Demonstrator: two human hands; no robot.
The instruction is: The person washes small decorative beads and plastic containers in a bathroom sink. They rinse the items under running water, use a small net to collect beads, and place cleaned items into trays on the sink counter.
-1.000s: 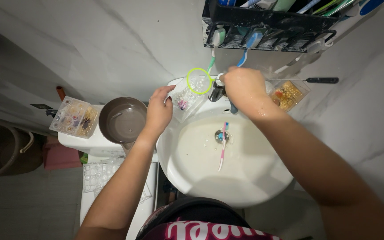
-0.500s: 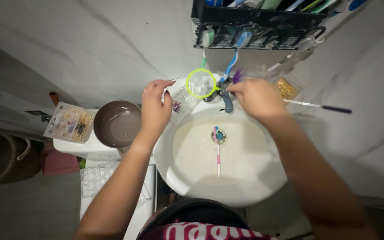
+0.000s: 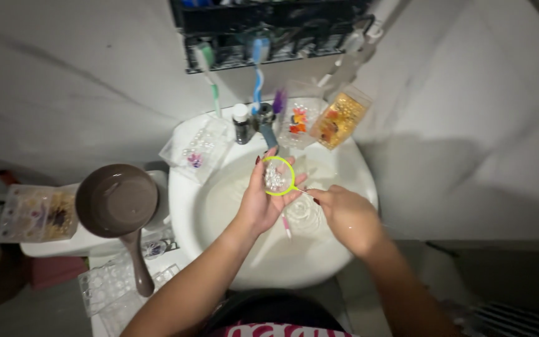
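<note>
Over the white sink (image 3: 185, 206), my right hand (image 3: 344, 215) grips the handle of a small yellow-green strainer (image 3: 278, 176) filled with clear beads. My left hand (image 3: 263, 200) is cupped under the strainer's ring, fingers spread, touching it from below. A pink toothbrush (image 3: 286, 227) lies in the basin, mostly hidden beneath my hands. The faucet (image 3: 268, 128) stands just behind the strainer.
Clear bead boxes sit on the sink rim: one at the left (image 3: 198, 148), an orange-filled one (image 3: 339, 118) at the right. A brown ladle bowl (image 3: 117, 201) rests on the toilet tank with another bead box (image 3: 35, 214). Toothbrushes hang from a black wall rack (image 3: 263, 34).
Both hands came down from the faucet and rim to over the basin. The strainer moved with them and now rests on my left palm. The camera view shifted.
</note>
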